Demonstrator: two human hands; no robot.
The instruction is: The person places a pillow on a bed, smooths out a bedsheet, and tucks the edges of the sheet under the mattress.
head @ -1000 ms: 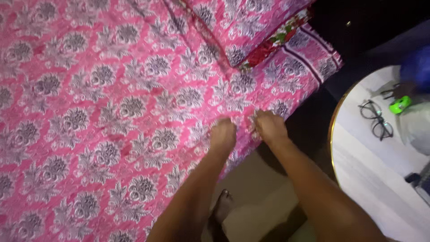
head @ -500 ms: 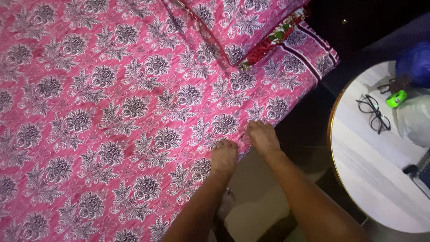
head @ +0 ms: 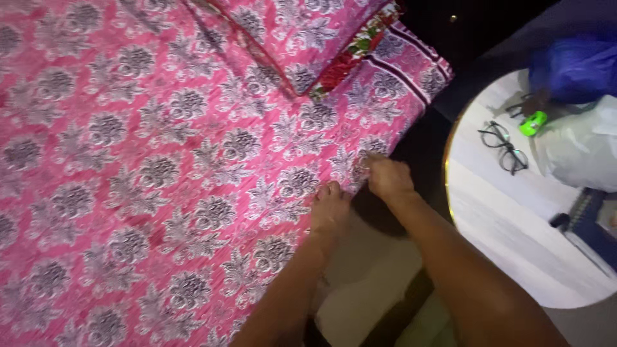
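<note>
A pink bedsheet [head: 148, 167] with a grey-and-white floral print covers the bed and fills most of the view. My left hand [head: 330, 209] rests on the sheet's near edge, fingers curled over it. My right hand [head: 387, 177] pinches the same edge a little further right, close to the bed's corner. A matching pink pillow [head: 292, 35] lies at the head of the bed, with a red floral pillow [head: 350, 54] peeking from under it.
A round white table [head: 508, 231] with a gold rim stands right of the bed. On it lie black-framed glasses [head: 503, 146], a small green object [head: 533, 122], a blue bag [head: 575, 67], a white bag [head: 581, 151] and a dark notebook [head: 591, 228]. Pale floor [head: 366, 283] shows between bed and table.
The view has shifted, so bed and table sit further left. My hands have drawn closer along the sheet's edge, and my right hand now pinches the fabric near the corner.
</note>
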